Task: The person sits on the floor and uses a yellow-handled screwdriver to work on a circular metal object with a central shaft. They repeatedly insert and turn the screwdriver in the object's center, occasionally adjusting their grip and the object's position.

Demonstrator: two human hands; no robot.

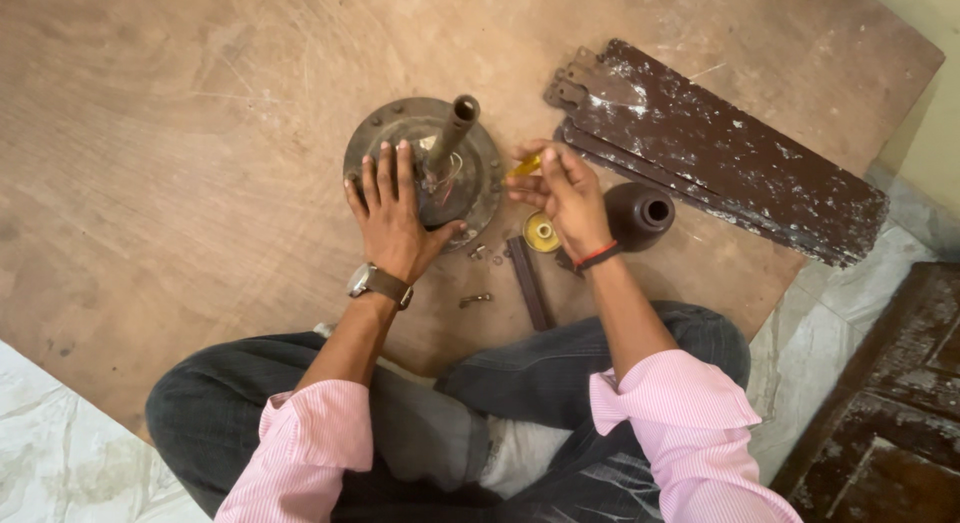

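A round, rusty ceiling-fan motor (475, 168) with an upright shaft (455, 128) and loose wires lies on a wooden board (200, 133). My left hand (393, 213) rests flat on the motor's near side, a watch on its wrist. My right hand (565, 193) hovers just right of the motor, fingers pinched on a small yellow-handled tool (524, 166), likely a screwdriver. A yellow tape roll (542, 233) lies right beside that hand.
Brown, paint-flecked fan blades (720, 148) are stacked at the right. A dark cup-shaped cover (640, 215) stands beside them. Screws (476, 299) and a dark flat bar (527, 283) lie near my knees. Stone floor and a dark wooden panel (880, 413) lie beyond the board.
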